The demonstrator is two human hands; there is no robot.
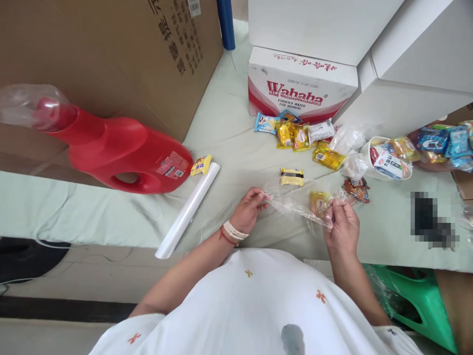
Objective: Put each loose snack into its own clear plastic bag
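My left hand [248,209] pinches one edge of a clear plastic bag [291,199] over the pale green table. My right hand [342,222] pinches the bag's other edge, so the film is stretched between them. A yellow snack packet [318,202] shows through the bag near my right hand. A small yellow and black packet [291,176] lies just beyond the bag. A brown packet [356,190] rests beside my right fingers.
A red detergent jug [121,150] lies on its side at left, with a white roll [188,209] and a yellow packet [201,165] beside it. Several snack packets [295,134] sit before a Wahaha box [301,91]. A white bowl [388,160] holds packets. A large cardboard box [111,54] stands behind.
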